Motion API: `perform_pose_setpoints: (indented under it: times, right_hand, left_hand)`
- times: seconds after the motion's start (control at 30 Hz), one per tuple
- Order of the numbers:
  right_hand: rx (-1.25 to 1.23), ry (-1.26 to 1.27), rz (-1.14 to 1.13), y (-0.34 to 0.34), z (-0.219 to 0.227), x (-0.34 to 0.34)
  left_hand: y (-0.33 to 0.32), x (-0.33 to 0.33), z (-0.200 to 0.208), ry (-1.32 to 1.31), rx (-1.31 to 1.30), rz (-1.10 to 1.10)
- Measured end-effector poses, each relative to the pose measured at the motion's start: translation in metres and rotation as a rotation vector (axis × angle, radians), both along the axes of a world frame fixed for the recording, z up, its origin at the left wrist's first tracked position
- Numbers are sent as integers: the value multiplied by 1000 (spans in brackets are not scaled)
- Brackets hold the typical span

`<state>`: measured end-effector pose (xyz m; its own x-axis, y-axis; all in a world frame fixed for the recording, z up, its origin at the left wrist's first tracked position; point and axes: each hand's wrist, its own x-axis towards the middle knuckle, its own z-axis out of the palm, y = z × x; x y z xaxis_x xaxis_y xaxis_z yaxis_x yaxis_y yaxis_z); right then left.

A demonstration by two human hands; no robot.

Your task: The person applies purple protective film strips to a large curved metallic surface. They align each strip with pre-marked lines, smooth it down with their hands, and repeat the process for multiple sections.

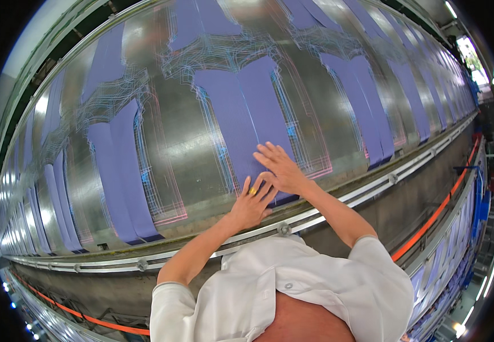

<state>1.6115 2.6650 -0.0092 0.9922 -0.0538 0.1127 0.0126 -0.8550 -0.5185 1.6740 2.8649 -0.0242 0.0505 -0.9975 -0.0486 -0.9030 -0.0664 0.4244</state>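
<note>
Right, it's a long violet cloth (244,108) in the middle, smooth and matt, lying lengthwise from the near edge of the table (178,137) up towards a notched top with peaked corners. A thin pale blue line runs down its centre, and a darker band closes off the near end, under and just beside the hands. And what a surface beneath it: grey, hard and shiny, metallic to look at, with bright patches of reflected light, crossed by fine blue and pink lines that thicken into a tangle around the cloth's top. Matching strips sit to either side, a left strip (116,171) with a lengthwise fold or seam, a right strip (361,105) tapering off along the curve. Nearer the body, a pale straight rail (284,229) borders the table, and beyond it to the right runs a flat orange band (440,214). Now the hands, over the cloth's near end: the right hand (281,169) lies palm down, fingers extended and a little apart, spread wide on the violet; the left hand (251,206), a yellow ring (253,191) on one finger, sits just below, its fingers fanned and gently bent, fingertips meeting the right thumb in this view; whether they actually touch, I can't tell. White sleeves (175,308) frame both forearms.
</note>
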Motion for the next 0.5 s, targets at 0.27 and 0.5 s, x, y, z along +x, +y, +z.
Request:
perform_pose_setpoints:
  times: [0.27,0.5]
  right_hand:
    - [-297,-38,438,-61,-27,108]
    - [-344,-11,357,-92,-40,247]
  left_hand:
    - [16,-47,28,108,245,231]
    - [7,-56,36,77,194,386]
